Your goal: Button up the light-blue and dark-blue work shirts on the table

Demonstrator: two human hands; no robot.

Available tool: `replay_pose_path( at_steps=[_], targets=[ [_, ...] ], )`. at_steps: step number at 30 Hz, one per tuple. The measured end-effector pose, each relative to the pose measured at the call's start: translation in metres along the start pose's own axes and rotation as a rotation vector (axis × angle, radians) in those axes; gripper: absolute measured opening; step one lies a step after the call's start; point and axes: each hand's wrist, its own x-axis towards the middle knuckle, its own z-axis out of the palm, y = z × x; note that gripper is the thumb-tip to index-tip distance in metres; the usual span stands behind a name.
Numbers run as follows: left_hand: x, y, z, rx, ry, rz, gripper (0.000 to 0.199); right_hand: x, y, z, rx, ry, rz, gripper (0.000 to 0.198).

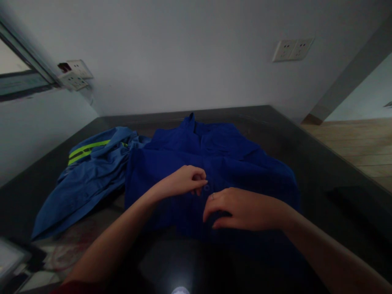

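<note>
Plainly, we see a deep-blue garment (220,169) spread across the middle of the frame, its collar (196,128) towards the upper centre, its cloth softly creased, with a round button (207,188) low on its front. Our left grip (189,179) is over the cloth just left of that button, thumb and forefinger tips nearly together; we cannot tell whether they pinch any fabric. Our right grip (240,207) lies below and right of the button, fingers curled and thumb well apart, with nothing visible between them. Left of centre, we find a paler blue garment (101,163) with yellow-green stripes (82,153) beside it. Both lie on a dark table (312,163) against a pale wall (183,61).
</note>
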Motion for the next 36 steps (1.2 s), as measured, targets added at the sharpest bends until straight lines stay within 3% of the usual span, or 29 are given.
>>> replay_pose_path(
  at_steps=[3, 6, 9, 12, 16, 21, 25, 29, 36],
  targets=[
    [0.003, -0.001, 0.000, -0.078, 0.127, 0.027, 0.017, 0.002, 0.001, -0.001, 0.081, 0.066, 0.009, 0.022],
    [0.004, -0.001, 0.001, -0.164, 0.132, 0.086, 0.019, 0.004, 0.009, -0.007, 0.109, 0.391, 0.051, 0.016],
    [0.002, 0.000, 0.001, -0.226, 0.074, 0.128, 0.018, 0.006, 0.023, -0.009, -0.016, 0.658, 0.017, 0.030],
    [-0.001, 0.002, 0.001, -0.260, 0.042, 0.132, 0.016, 0.009, 0.037, -0.006, -0.082, 0.606, -0.055, 0.046],
    [-0.002, 0.004, 0.002, -0.263, 0.051, 0.127, 0.018, 0.011, 0.044, -0.004, -0.079, 0.578, -0.005, 0.047],
    [-0.001, 0.006, 0.004, -0.261, 0.151, 0.090, 0.026, 0.011, 0.046, -0.007, -0.148, 0.640, 0.119, 0.029],
    [-0.004, 0.008, 0.004, -0.152, 0.256, 0.123, 0.026, 0.012, 0.051, -0.008, -0.211, 0.595, 0.193, 0.010],
    [-0.009, 0.012, 0.004, 0.085, 0.243, 0.146, 0.010, 0.011, 0.056, -0.007, -0.200, 0.565, 0.204, 0.007],
    [-0.007, 0.018, 0.004, 0.194, 0.241, 0.055, 0.016, 0.011, 0.053, -0.009, -0.184, 0.589, 0.201, 0.004]
  ],
)
